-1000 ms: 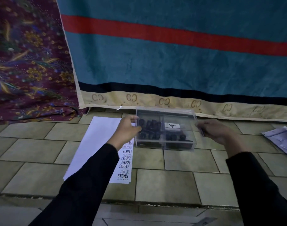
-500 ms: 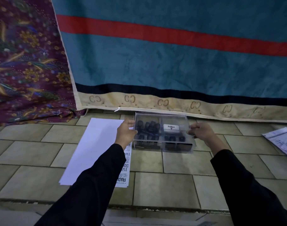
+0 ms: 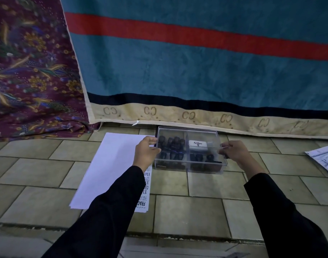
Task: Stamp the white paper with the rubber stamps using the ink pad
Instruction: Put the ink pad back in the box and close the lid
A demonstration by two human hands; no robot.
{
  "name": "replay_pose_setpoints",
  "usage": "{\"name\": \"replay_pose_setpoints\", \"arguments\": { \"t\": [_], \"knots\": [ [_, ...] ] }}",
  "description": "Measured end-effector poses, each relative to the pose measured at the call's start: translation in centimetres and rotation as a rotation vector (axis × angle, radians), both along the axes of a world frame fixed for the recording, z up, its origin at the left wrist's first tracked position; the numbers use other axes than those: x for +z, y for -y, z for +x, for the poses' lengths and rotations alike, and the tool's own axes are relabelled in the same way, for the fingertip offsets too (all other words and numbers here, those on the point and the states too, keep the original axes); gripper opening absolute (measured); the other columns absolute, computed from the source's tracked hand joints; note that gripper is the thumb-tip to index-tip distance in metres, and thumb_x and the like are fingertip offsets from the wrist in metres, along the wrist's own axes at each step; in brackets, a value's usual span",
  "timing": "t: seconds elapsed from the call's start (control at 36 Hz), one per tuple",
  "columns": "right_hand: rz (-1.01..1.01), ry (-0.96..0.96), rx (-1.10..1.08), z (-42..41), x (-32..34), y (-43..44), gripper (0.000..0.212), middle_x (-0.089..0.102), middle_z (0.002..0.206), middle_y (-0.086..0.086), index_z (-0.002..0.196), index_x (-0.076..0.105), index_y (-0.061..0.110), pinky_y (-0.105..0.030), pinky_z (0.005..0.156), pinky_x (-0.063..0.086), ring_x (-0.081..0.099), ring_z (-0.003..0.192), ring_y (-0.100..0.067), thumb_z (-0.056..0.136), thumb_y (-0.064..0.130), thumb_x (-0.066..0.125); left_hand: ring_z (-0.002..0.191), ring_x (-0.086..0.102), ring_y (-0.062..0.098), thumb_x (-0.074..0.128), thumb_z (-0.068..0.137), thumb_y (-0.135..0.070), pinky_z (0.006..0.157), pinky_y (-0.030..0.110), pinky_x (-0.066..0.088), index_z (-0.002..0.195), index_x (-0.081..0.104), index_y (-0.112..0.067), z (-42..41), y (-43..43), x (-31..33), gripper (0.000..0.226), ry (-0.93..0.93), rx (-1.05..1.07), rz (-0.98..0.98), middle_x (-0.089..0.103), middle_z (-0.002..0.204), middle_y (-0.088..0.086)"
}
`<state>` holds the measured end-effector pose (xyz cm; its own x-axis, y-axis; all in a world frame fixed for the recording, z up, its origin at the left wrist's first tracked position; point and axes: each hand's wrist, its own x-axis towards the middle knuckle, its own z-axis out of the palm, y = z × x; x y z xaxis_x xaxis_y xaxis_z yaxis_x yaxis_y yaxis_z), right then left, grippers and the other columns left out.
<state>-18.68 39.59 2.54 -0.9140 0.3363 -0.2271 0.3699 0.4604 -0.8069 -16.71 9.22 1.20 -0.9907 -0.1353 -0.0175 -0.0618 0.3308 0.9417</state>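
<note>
Stamps (image 3: 173, 148) blur inside clear box (image 3: 189, 167) gripped by left hand (image 3: 145, 153) and right hand (image 3: 235, 152)

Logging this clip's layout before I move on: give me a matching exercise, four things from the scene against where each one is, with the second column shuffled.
Things:
1. white paper
2. ink pad
3. left hand
4. right hand

Places:
a. gripping the clear box at its right end
b. inside the box, in its right compartment
c. flat on the tiled floor, left of the box
d. gripping the box at its left end

Pairs: 1-c; 2-b; 3-d; 4-a.
</note>
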Motion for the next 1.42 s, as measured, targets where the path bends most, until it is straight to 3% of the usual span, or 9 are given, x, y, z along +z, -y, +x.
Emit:
{"name": "replay_pose_setpoints", "arguments": {
  "t": [0.17,0.33,0.53,0.67,0.75,0.94,1.11,1.28,1.42],
  "knots": [
    [0.001,0.01,0.003,0.2,0.4,0.1,0.026,0.063,0.086,-0.017,0.098,0.065,-0.006,-0.028,0.057,0.049,0.056,0.065,-0.023,0.073,-0.006,0.072,0.085,0.06,0.008,0.072,0.083,-0.005,0.067,0.012,0.044,0.121,0.057,-0.011,-0.1,0.2,-0.1,0.041,0.005,-0.014,-0.019,0.062,0.123,0.005],
    [-0.089,0.024,-0.031,1.0,0.7,0.7,0.009,0.054,0.074,-0.014,0.09,0.062,-0.001,-0.027,0.046,0.05,0.048,0.054,-0.019,0.082,-0.007,0.061,0.118,0.054,0.025,0.064,0.089,-0.005,0.098,0.035,0.048,0.132,0.05,-0.009,-0.2,0.0,0.1,0.045,0.092,-0.085,-0.037,0.057,0.131,0.011],
    [-0.254,0.041,-0.122,2.9,-0.2,1.5,0.019,0.055,0.078,-0.013,0.067,0.057,0.01,-0.027,0.049,0.047,0.05,0.056,-0.02,0.086,0.012,0.062,0.101,0.063,0.03,0.062,0.091,-0.01,0.07,0.032,0.052,0.131,0.049,-0.02,0.2,0.2,0.8,0.043,0.196,-0.099,0.039,0.064,0.113,0.014],
    [-0.043,-0.002,-0.09,3.9,-0.9,1.5,0.028,0.068,0.093,-0.026,0.084,0.068,-0.004,-0.05,0.076,0.054,0.06,0.075,-0.028,0.087,0.023,0.063,0.082,0.064,0.024,0.064,0.089,-0.009,0.064,0.031,0.054,0.128,0.051,-0.019,1.4,0.6,1.2,0.043,0.216,-0.115,0.05,0.066,0.107,0.015],
    [0.041,0.01,-0.054,5.2,-0.9,1.4,0.027,0.07,0.093,-0.023,0.085,0.07,0.0,-0.053,0.079,0.056,0.066,0.081,-0.035,0.087,0.026,0.062,0.078,0.064,0.022,0.065,0.088,-0.009,0.061,0.029,0.052,0.127,0.051,-0.019,2.4,1.1,1.1,0.043,0.225,-0.137,0.049,0.067,0.102,0.012],
    [0.091,0.008,-0.011,8.5,-1.3,1.3,0.023,0.07,0.089,-0.017,0.085,0.069,0.006,-0.051,0.075,0.058,0.067,0.079,-0.034,0.09,0.026,0.059,0.073,0.066,0.019,0.068,0.087,-0.013,0.057,0.023,0.052,0.122,0.054,-0.023,5.8,1.7,0.1,0.04,0.214,-0.144,0.058,0.069,0.098,0.008],
    [0.226,-0.007,0.031,10.4,-1.7,1.1,0.028,0.071,0.089,-0.016,0.095,0.072,0.006,-0.047,0.08,0.056,0.065,0.083,-0.032,0.091,0.029,0.056,0.092,0.067,0.023,0.068,0.087,-0.016,0.058,0.022,0.051,0.121,0.053,-0.029,7.5,1.9,-0.6,0.04,0.196,-0.132,0.043,0.068,0.112,0.01],
    [0.265,-0.042,0.01,10.8,-2.0,1.4,0.029,0.071,0.089,-0.012,0.095,0.072,0.007,-0.029,0.066,0.045,0.062,0.078,-0.026,0.091,0.03,0.056,0.099,0.066,0.023,0.07,0.086,-0.019,0.079,0.04,0.059,0.118,0.053,-0.033,7.7,2.0,-1.2,0.039,0.185,-0.106,0.029,0.068,0.112,0.006],
    [0.172,-0.036,0.013,10.9,-1.4,1.3,0.032,0.069,0.1,-0.012,0.11,0.065,0.008,-0.042,0.077,0.056,0.064,0.088,-0.027,0.09,0.031,0.058,0.103,0.061,0.017,0.072,0.084,-0.03,0.084,0.034,0.051,0.12,0.051,-0.032,7.2,2.5,-0.7,0.042,0.193,-0.132,-0.09,0.063,0.123,0.0]
  ]
}}
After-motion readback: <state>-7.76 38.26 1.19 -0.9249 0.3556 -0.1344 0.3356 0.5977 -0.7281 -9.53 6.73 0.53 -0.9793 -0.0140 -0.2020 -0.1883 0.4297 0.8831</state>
